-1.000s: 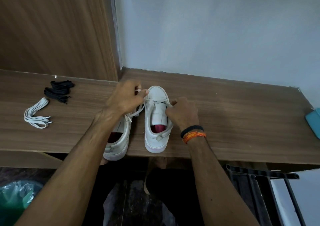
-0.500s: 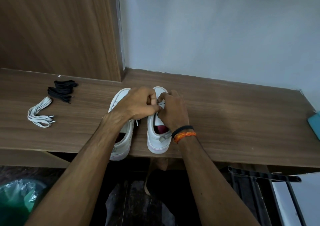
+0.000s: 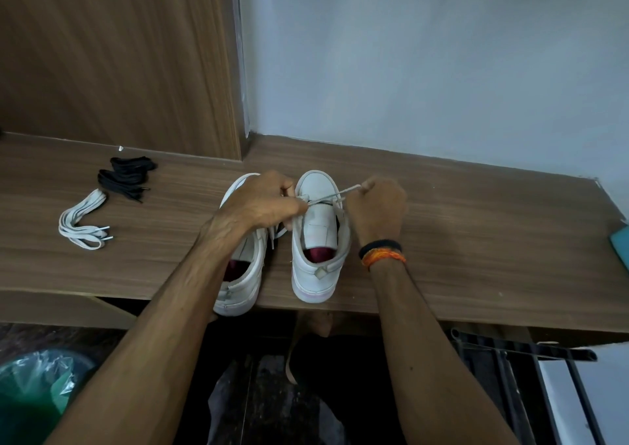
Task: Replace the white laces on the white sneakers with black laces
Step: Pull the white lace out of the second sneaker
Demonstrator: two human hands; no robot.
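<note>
Two white sneakers stand side by side at the front edge of the wooden shelf [image 3: 476,240], toes pointing away from me. My left hand [image 3: 262,203] lies over the left sneaker [image 3: 245,274] and its curled fingers grip the left eyelet edge of the right sneaker [image 3: 316,240]. My right hand [image 3: 377,209] pinches a white lace [image 3: 333,194] and holds it taut across the right sneaker's lowest eyelets. A loose bundle of white lace [image 3: 83,221] and a bundle of black laces [image 3: 127,177] lie at the shelf's left.
A wooden panel [image 3: 119,53] rises behind the shelf's left half, a pale wall [image 3: 425,53] behind the right. A teal object [image 3: 620,245] lies at the right edge. Below are a green-lined bin [image 3: 30,397] and a dark metal rack [image 3: 531,369].
My right hand has pulled away from my left hand to the right, drawing the white lace out taut across the right sneaker. My left hand stays on the shoe.
</note>
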